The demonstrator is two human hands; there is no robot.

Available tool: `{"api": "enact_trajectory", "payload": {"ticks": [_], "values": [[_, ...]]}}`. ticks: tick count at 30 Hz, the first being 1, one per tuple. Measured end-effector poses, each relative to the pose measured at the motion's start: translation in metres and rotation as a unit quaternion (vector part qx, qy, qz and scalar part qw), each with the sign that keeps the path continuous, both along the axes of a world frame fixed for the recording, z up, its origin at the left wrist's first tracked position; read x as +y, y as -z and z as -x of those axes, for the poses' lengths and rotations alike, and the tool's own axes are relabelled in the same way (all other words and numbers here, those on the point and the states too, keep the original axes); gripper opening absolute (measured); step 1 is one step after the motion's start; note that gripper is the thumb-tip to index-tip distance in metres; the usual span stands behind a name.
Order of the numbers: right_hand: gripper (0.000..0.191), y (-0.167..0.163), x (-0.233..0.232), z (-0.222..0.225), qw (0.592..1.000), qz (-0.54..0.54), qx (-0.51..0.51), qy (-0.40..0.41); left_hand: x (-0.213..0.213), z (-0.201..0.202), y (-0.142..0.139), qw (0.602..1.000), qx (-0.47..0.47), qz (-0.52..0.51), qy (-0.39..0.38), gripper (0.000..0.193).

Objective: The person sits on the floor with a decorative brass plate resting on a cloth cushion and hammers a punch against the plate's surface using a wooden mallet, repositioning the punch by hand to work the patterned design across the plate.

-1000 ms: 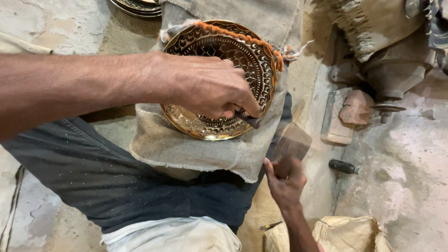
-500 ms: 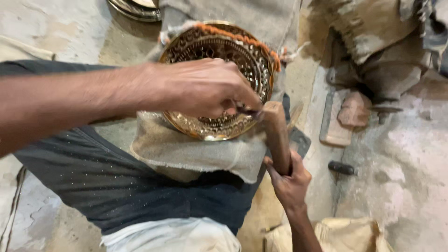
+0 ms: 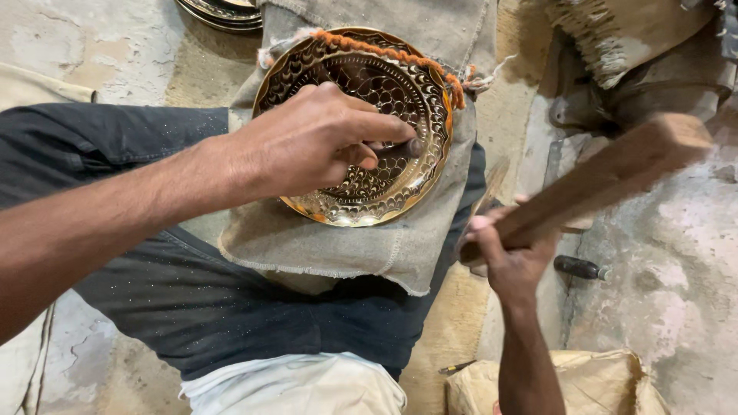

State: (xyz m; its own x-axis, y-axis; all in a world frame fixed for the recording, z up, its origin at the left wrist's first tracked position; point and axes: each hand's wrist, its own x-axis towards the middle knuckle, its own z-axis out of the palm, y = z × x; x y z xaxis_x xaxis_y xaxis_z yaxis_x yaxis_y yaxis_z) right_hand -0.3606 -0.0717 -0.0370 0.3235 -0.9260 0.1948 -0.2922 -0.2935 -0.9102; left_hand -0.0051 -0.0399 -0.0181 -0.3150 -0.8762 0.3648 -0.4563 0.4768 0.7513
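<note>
A round brass plate [image 3: 400, 180] with a stamped scale pattern lies on a burlap cloth [image 3: 338, 246] over my lap. My left hand [image 3: 315, 142] rests on the plate and pinches a small metal punch [image 3: 415, 146] upright against its surface. My right hand [image 3: 511, 257] grips the handle of a wooden mallet [image 3: 615, 173], which is raised and tilted up to the right, away from the plate. An orange cord [image 3: 384, 50] runs along the plate's far rim.
More brass plates [image 3: 223, 11] are stacked at the top left. A dark-handled tool [image 3: 578, 267] lies on the concrete floor at right, beside a stone block [image 3: 607, 100]. A burlap sack [image 3: 592, 384] sits at the bottom right.
The mallet came down onto the punch half a second ago and has now swung back up to the right. My left hand stays on the plate with the punch.
</note>
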Motion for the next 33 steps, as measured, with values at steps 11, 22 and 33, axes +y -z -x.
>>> {"api": "enact_trajectory", "payload": {"ticks": [11, 22, 33], "values": [[0.048, -0.01, -0.003, 0.008, 0.943, 0.149, 0.293, -0.055, 0.014, 0.01, 0.01, 0.997, 0.048, -0.016, -0.06, 0.037], [0.044, -0.043, -0.029, -0.045, 0.988, 0.067, 0.119, -0.076, 0.018, 0.011, 0.019, 0.995, 0.015, -0.008, -0.095, 0.034], [0.047, -0.055, -0.016, -0.057, 0.992, -0.053, 0.113, 0.024, 0.021, 0.005, 0.016, 0.994, 0.043, 0.026, -0.094, 0.045]]}}
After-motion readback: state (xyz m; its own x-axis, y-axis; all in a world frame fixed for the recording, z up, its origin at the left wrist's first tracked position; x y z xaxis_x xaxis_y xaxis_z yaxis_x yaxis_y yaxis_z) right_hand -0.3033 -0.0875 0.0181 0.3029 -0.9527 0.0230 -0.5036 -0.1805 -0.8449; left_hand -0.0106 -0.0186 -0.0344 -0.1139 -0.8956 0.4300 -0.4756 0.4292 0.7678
